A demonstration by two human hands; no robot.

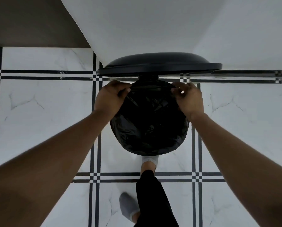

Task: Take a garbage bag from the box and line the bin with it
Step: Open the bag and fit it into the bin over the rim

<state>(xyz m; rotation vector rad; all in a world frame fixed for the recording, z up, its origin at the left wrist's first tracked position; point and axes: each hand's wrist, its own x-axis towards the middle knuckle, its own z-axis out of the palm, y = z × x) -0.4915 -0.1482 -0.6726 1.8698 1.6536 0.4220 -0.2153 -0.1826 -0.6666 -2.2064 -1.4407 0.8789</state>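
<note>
A round bin stands on the tiled floor against a white wall, its black lid raised upright at the back. A black garbage bag fills the bin's mouth and folds over the near rim, hiding the bin's body. My left hand grips the bag's edge at the back left of the rim. My right hand grips the bag's edge at the back right. Between the two hands the bag's edge is stretched taut just below the lid hinge. The box is not in view.
My right foot in a grey sock is pressed at the bin's front base; my left foot stands further back. White marble floor tiles with black line borders surround the bin. A brown surface is at the upper left.
</note>
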